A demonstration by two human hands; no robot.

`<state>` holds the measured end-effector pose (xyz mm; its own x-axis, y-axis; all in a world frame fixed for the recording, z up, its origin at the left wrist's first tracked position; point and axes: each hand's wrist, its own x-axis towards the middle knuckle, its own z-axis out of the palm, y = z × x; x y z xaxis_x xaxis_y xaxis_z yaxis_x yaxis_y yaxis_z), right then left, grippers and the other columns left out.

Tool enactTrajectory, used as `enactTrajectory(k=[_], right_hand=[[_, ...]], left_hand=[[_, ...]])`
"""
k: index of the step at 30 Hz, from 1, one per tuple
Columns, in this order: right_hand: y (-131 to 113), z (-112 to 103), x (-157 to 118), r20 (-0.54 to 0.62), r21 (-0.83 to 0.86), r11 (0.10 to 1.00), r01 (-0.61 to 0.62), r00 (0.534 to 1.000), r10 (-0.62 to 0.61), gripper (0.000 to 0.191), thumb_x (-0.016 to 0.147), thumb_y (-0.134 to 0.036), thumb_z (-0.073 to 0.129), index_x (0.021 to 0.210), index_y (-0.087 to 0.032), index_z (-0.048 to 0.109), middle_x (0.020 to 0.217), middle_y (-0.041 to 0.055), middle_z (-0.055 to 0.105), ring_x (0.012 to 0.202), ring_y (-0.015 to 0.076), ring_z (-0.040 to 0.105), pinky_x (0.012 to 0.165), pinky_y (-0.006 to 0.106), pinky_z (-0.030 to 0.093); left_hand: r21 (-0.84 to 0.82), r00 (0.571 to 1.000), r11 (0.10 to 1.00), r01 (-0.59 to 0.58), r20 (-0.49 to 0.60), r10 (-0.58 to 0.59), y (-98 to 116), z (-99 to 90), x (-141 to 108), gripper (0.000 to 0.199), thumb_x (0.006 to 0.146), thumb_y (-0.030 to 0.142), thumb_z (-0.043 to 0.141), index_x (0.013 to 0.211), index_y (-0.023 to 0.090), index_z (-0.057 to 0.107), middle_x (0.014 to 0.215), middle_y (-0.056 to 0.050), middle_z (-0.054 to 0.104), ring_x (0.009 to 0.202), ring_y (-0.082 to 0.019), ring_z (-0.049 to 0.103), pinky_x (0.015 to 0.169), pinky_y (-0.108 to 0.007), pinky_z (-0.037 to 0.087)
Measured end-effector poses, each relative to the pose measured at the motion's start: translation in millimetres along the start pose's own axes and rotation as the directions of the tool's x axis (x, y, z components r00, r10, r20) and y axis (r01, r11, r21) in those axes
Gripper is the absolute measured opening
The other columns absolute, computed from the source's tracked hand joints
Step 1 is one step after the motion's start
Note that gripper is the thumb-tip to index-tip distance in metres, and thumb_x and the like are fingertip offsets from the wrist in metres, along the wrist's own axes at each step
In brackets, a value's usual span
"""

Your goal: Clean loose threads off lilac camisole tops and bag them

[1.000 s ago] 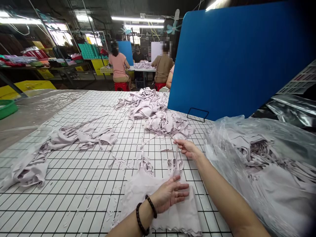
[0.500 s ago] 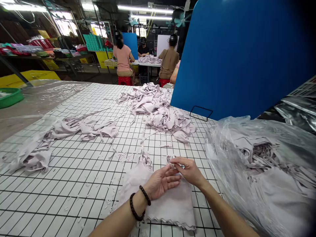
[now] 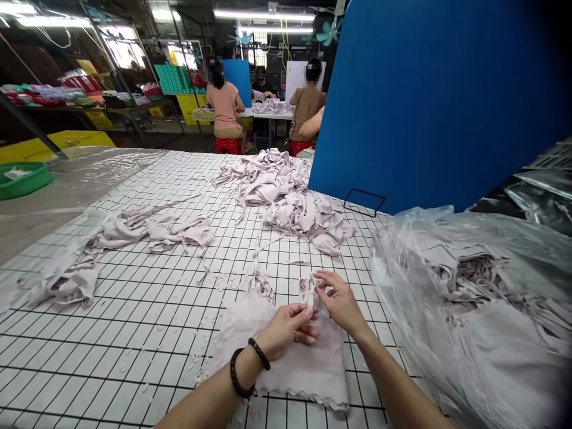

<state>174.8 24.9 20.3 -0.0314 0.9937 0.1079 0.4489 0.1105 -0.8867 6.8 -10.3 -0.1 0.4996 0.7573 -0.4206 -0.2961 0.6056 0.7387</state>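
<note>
A pale lilac camisole (image 3: 313,372) with a wavy hem lies flat on the white table with black grid lines, its straps bunched at the far end. My left hand (image 3: 288,329), wearing two dark beaded bracelets, pinches a thin strap (image 3: 311,298) above the right side of the garment. Just beyond it, my right hand (image 3: 338,301) has its curved thumb and forefinger at the upper part of that same strap. The exact contact of the right fingertips is hard to see. The other gathered strap (image 3: 263,287) rests to the left, untouched.
Heaped lilac garments (image 3: 308,220) lie ahead, and a strung-out row of more (image 3: 152,229) lies left. A clear plastic bag (image 3: 402,268) of garments stands right, below a large blue panel (image 3: 402,107). Small scraps dot the table. Several people sit at the back.
My left hand has turned from palm-up and loosely open to a pinch on the strap. My right fingers have spread slightly and moved a little upward. The camisole has shifted slightly left.
</note>
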Motion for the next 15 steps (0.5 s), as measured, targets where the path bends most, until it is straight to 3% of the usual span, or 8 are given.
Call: enactTrajectory(k=[2, 4, 6, 8, 11, 15], right_hand=[[0, -3, -3, -0.028, -0.006, 0.993, -0.115, 0.993, 0.114, 0.020, 0.077, -0.032, 0.060, 0.091, -0.020, 0.065, 0.096, 0.0056, 0.064, 0.070, 0.0142, 0.057, 0.062, 0.027, 0.047], [-2, -7, -6, 0.116, 0.079, 0.966, -0.245, 0.965, 0.236, 0.021, 0.075, -0.038, 0.064, 0.080, -0.017, 0.063, 0.078, 0.0032, 0.063, 0.062, 0.0126, 0.053, 0.057, 0.025, 0.044], [-4, -8, -9, 0.302, 0.161, 0.916, -0.368, 0.902, 0.309, 0.027, 0.071, -0.042, 0.068, 0.075, -0.016, 0.062, 0.070, 0.0016, 0.061, 0.058, 0.0112, 0.051, 0.051, 0.023, 0.040], [-6, -6, -12, 0.377, 0.184, 0.872, -0.454, 0.852, 0.364, 0.032, 0.065, -0.044, 0.073, 0.074, -0.015, 0.064, 0.067, 0.0009, 0.060, 0.054, 0.0094, 0.048, 0.046, 0.021, 0.035], [-6, -2, -13, 0.409, 0.198, 0.826, -0.528, 0.810, 0.420, 0.034, 0.063, -0.044, 0.075, 0.071, -0.013, 0.065, 0.063, 0.0008, 0.060, 0.049, 0.0070, 0.042, 0.043, 0.020, 0.028], [0, 3, -13, 0.456, 0.257, 0.808, -0.529, 0.804, 0.382, 0.033, 0.062, -0.042, 0.077, 0.073, -0.013, 0.067, 0.062, 0.0002, 0.060, 0.051, 0.0073, 0.043, 0.045, 0.020, 0.028]], left_hand=[[-0.065, 1.000, 0.998, -0.006, -0.020, 0.004, 1, 1.2, -1, 0.038, 0.078, 0.044, 0.065, 0.095, 0.011, 0.063, 0.093, -0.008, 0.060, 0.070, -0.010, 0.061, 0.064, -0.023, 0.052], [-0.081, 0.999, 0.996, -0.028, -0.044, 0.024, 2, 1.8, -2, 0.037, 0.078, 0.043, 0.065, 0.094, 0.010, 0.064, 0.090, -0.008, 0.061, 0.070, -0.010, 0.060, 0.066, -0.023, 0.052], [-0.054, 0.996, 0.996, -0.066, -0.066, 0.063, 2, 1.7, 0, 0.038, 0.077, 0.042, 0.067, 0.094, 0.008, 0.064, 0.087, -0.008, 0.062, 0.070, -0.009, 0.059, 0.068, -0.023, 0.051], [-0.019, 0.988, 0.994, -0.109, -0.114, 0.106, -1, 1.1, 3, 0.040, 0.074, 0.042, 0.070, 0.095, 0.008, 0.062, 0.083, -0.007, 0.063, 0.069, -0.010, 0.059, 0.069, -0.024, 0.051], [0.034, 0.969, 0.986, -0.164, -0.183, 0.167, -4, -0.3, 6, 0.052, 0.068, 0.042, 0.075, 0.106, 0.013, 0.054, 0.075, -0.003, 0.062, 0.067, -0.013, 0.061, 0.068, -0.030, 0.052], [0.187, 0.969, 0.964, -0.191, -0.119, 0.215, -2, -2.3, 1, 0.055, 0.075, 0.042, 0.067, 0.117, 0.015, 0.043, 0.073, -0.001, 0.060, 0.066, -0.015, 0.062, 0.069, -0.034, 0.051]])
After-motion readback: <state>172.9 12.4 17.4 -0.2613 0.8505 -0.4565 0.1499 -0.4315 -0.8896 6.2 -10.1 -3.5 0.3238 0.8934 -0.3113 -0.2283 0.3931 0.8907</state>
